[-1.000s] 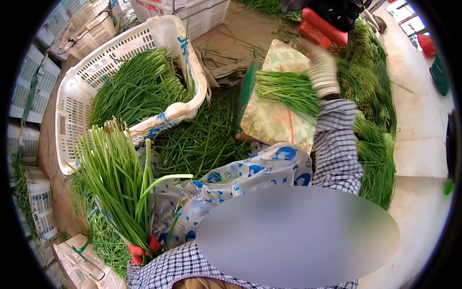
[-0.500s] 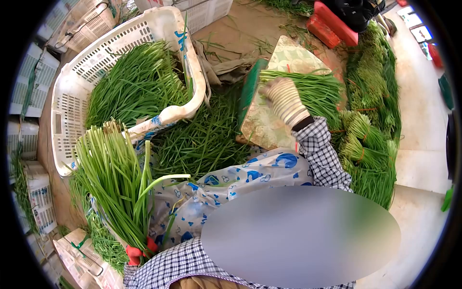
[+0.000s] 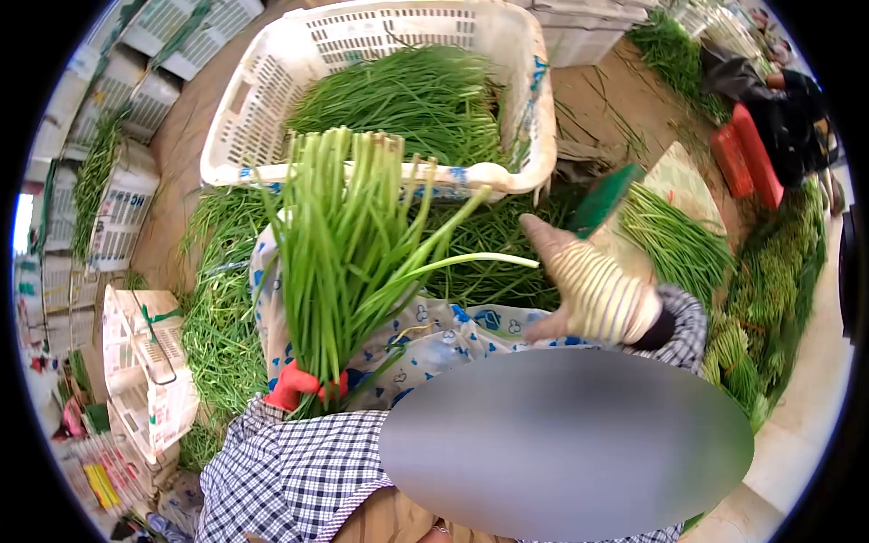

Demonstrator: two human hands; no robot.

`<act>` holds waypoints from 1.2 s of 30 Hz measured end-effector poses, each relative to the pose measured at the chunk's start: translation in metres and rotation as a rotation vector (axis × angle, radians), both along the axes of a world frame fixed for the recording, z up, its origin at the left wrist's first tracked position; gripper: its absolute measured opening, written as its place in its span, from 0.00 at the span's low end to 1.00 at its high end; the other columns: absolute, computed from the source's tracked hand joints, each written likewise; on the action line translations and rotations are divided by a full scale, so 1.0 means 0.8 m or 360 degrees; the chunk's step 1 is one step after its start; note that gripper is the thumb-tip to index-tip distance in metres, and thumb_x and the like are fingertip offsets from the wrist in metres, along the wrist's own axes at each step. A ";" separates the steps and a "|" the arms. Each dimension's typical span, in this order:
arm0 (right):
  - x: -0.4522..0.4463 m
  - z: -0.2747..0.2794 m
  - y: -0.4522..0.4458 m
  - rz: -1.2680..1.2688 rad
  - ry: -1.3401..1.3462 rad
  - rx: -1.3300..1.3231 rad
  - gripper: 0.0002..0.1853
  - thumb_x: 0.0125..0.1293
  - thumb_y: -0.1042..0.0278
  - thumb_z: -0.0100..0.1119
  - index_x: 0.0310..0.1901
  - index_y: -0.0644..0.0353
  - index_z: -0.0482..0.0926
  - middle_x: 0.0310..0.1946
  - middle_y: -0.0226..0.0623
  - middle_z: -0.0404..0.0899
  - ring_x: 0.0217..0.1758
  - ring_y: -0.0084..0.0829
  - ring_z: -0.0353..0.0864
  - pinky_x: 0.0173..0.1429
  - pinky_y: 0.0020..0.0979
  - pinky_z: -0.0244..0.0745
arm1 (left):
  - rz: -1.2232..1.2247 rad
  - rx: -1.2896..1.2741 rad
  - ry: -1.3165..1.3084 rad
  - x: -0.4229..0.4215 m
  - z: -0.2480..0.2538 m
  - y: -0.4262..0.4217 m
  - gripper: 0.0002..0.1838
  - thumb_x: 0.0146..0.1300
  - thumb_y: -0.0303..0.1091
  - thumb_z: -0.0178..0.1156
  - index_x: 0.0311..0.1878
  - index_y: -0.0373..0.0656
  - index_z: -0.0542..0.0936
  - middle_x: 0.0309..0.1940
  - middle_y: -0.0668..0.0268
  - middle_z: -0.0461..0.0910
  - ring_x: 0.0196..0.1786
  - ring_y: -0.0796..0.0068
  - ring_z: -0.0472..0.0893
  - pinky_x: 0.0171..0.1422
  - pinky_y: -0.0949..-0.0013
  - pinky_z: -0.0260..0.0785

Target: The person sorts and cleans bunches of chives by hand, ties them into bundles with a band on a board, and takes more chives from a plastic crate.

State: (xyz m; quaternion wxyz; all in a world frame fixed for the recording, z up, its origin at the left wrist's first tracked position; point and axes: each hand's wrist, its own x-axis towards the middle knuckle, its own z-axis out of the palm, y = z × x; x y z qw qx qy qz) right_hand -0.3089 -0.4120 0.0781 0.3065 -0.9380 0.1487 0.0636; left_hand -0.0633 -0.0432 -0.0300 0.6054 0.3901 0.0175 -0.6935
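Note:
In a red glove, my left hand [image 3: 308,387] is closed around the lower end of an upright bunch of long green stalks [image 3: 339,244], whose pale cut ends point away from me. One stalk sticks out to the right. My right hand [image 3: 597,281], in a striped glove, has its fingers and thumb spread with nothing between them. It is over my patterned apron [image 3: 444,339], left of a patterned board [image 3: 683,181] with a green edge. A smaller bunch of green stalks [image 3: 679,235] lies on that board.
A white basket [image 3: 389,27] holding green stalks stands beyond my left hand. Loose greens [image 3: 222,335] cover the floor at left. Tied bunches [image 3: 769,290] lie at right near a red stool [image 3: 747,158]. White crates [image 3: 149,380] stand at far left.
The view has turned left. My right hand has moved off the bunch on the board toward the bunch in my left hand, and its fingers are now spread.

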 end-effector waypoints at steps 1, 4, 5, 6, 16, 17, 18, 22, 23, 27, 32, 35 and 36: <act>0.000 -0.024 0.013 -0.0004 -0.0222 0.0230 0.62 0.43 0.48 0.79 0.71 0.72 0.50 0.68 0.68 0.57 0.72 0.57 0.59 0.75 0.41 0.58 | -0.0139 -0.0029 -0.0102 0.006 -0.004 0.000 0.28 0.40 0.37 0.67 0.46 0.33 0.77 0.24 0.59 0.78 0.26 0.67 0.74 0.36 0.65 0.67; 0.043 -0.056 0.056 -0.0773 -0.0450 0.1560 0.54 0.57 0.49 0.70 0.74 0.68 0.45 0.69 0.58 0.59 0.63 0.40 0.70 0.66 0.33 0.68 | -0.0340 0.0149 -0.0444 0.011 0.014 -0.010 0.32 0.38 0.37 0.67 0.50 0.33 0.76 0.27 0.58 0.79 0.26 0.69 0.76 0.35 0.68 0.68; 0.061 -0.066 0.064 -0.1012 -0.0551 0.1875 0.51 0.61 0.51 0.66 0.74 0.67 0.45 0.68 0.56 0.60 0.60 0.35 0.72 0.63 0.30 0.70 | -0.0423 0.0175 -0.0506 0.011 0.039 -0.026 0.33 0.37 0.36 0.66 0.52 0.33 0.75 0.29 0.59 0.80 0.26 0.71 0.76 0.32 0.69 0.68; 0.083 -0.091 0.075 -0.1051 -0.0919 0.1773 0.46 0.65 0.54 0.61 0.74 0.66 0.45 0.67 0.54 0.62 0.58 0.31 0.73 0.59 0.28 0.72 | -0.0430 0.0132 -0.0496 0.016 0.029 -0.016 0.33 0.37 0.36 0.66 0.52 0.33 0.75 0.29 0.59 0.80 0.26 0.71 0.76 0.32 0.69 0.68; 0.057 0.020 -0.015 -0.0955 -0.1478 0.0759 0.15 0.65 0.73 0.58 0.53 0.63 0.76 0.40 0.38 0.80 0.38 0.31 0.79 0.45 0.29 0.76 | -0.0314 0.0088 -0.0320 0.009 0.021 0.024 0.29 0.40 0.30 0.64 0.52 0.35 0.76 0.28 0.61 0.79 0.29 0.71 0.77 0.35 0.70 0.68; 0.043 0.028 -0.015 -0.0715 -0.1576 0.0846 0.20 0.65 0.70 0.59 0.59 0.62 0.73 0.47 0.42 0.79 0.47 0.36 0.80 0.54 0.34 0.76 | -0.0334 0.0077 -0.0288 0.011 0.012 0.030 0.28 0.41 0.30 0.64 0.51 0.35 0.76 0.28 0.61 0.79 0.29 0.72 0.76 0.36 0.70 0.68; 0.048 0.033 0.007 -0.0929 -0.1392 0.0223 0.25 0.65 0.66 0.62 0.62 0.60 0.71 0.52 0.44 0.77 0.52 0.38 0.78 0.59 0.39 0.75 | -0.0368 0.0012 -0.0254 0.014 0.004 0.034 0.29 0.41 0.32 0.65 0.52 0.36 0.75 0.29 0.62 0.79 0.30 0.72 0.76 0.37 0.71 0.67; 0.016 -0.134 0.064 -0.0651 -0.0330 0.0157 0.49 0.56 0.50 0.71 0.73 0.60 0.54 0.71 0.48 0.57 0.71 0.45 0.62 0.73 0.43 0.61 | -0.0258 -0.0075 -0.0212 0.011 0.010 0.023 0.26 0.45 0.31 0.62 0.51 0.36 0.75 0.25 0.63 0.77 0.28 0.72 0.74 0.33 0.68 0.65; 0.022 -0.151 0.094 -0.0650 -0.0340 0.0607 0.52 0.56 0.48 0.71 0.74 0.60 0.50 0.73 0.47 0.53 0.72 0.46 0.60 0.73 0.43 0.61 | -0.0326 0.0016 -0.0329 0.012 0.014 0.019 0.26 0.44 0.30 0.63 0.51 0.37 0.75 0.26 0.63 0.77 0.29 0.72 0.74 0.34 0.68 0.65; 0.112 -0.195 0.154 -0.0848 -0.0795 0.1748 0.46 0.60 0.40 0.64 0.71 0.59 0.56 0.67 0.42 0.64 0.67 0.40 0.67 0.69 0.40 0.67 | -0.0553 0.0227 -0.0447 0.016 0.023 0.019 0.31 0.51 0.28 0.64 0.62 0.40 0.70 0.37 0.62 0.80 0.36 0.71 0.79 0.44 0.68 0.71; 0.178 -0.233 0.154 -0.0884 -0.1032 0.2943 0.42 0.56 0.33 0.65 0.64 0.56 0.70 0.56 0.36 0.78 0.56 0.33 0.79 0.59 0.36 0.78 | -0.0985 -0.0031 -0.1560 0.057 0.040 0.047 0.32 0.61 0.29 0.63 0.68 0.37 0.65 0.51 0.60 0.80 0.48 0.71 0.81 0.57 0.65 0.73; 0.174 -0.200 0.161 -0.1012 -0.0925 0.2820 0.42 0.56 0.34 0.65 0.65 0.56 0.69 0.56 0.35 0.78 0.56 0.33 0.79 0.60 0.35 0.78 | -0.0780 0.0632 -0.1985 0.086 0.141 0.030 0.34 0.60 0.32 0.64 0.69 0.37 0.65 0.55 0.57 0.79 0.55 0.66 0.78 0.65 0.64 0.67; 0.175 -0.206 0.161 -0.0971 -0.0957 0.2831 0.42 0.56 0.34 0.65 0.65 0.56 0.69 0.56 0.35 0.78 0.57 0.33 0.79 0.61 0.36 0.78 | -0.0586 0.0735 -0.2280 0.098 0.153 0.031 0.35 0.58 0.33 0.65 0.69 0.37 0.66 0.56 0.55 0.78 0.58 0.64 0.77 0.67 0.63 0.64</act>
